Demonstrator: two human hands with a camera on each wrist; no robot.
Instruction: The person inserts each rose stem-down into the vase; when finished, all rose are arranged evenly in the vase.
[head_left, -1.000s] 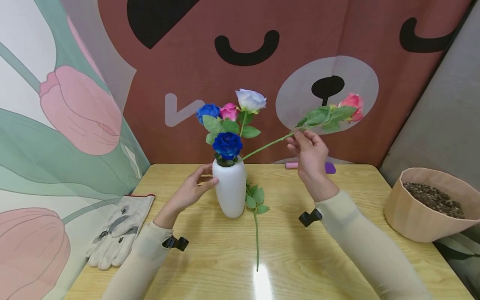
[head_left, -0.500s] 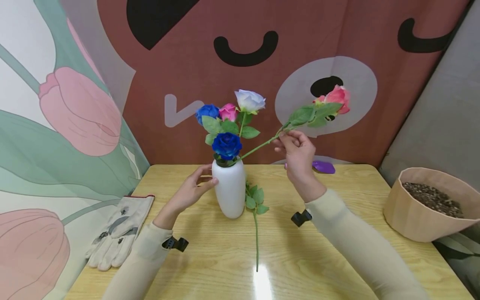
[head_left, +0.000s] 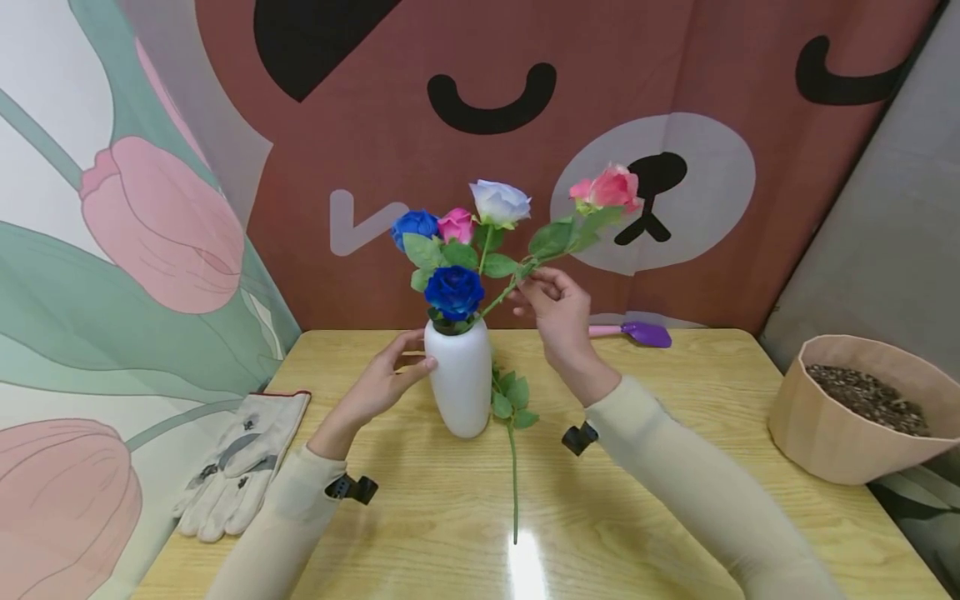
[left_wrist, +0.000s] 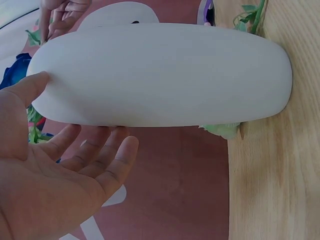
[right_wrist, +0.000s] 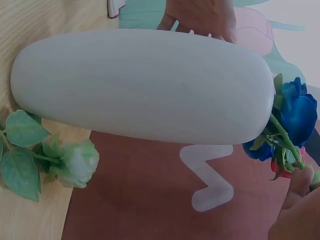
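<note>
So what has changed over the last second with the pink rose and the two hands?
The right hand, pinching the green stem, has carried the pink rose left toward the white ceramic vase, and the stem now stands steeper with its lower end at the mouth. This uncovered the purple trowel. The left hand stays against the vase. The rose lying on the wooden table and the grey gloves have not moved.

Bright, even overhead light filled the scene, throwing a white glare patch on the table [head_left: 525, 567] near its front edge. The head view bowed at its edges; shadows were soft, and both wrist views were slightly hazy.
</note>
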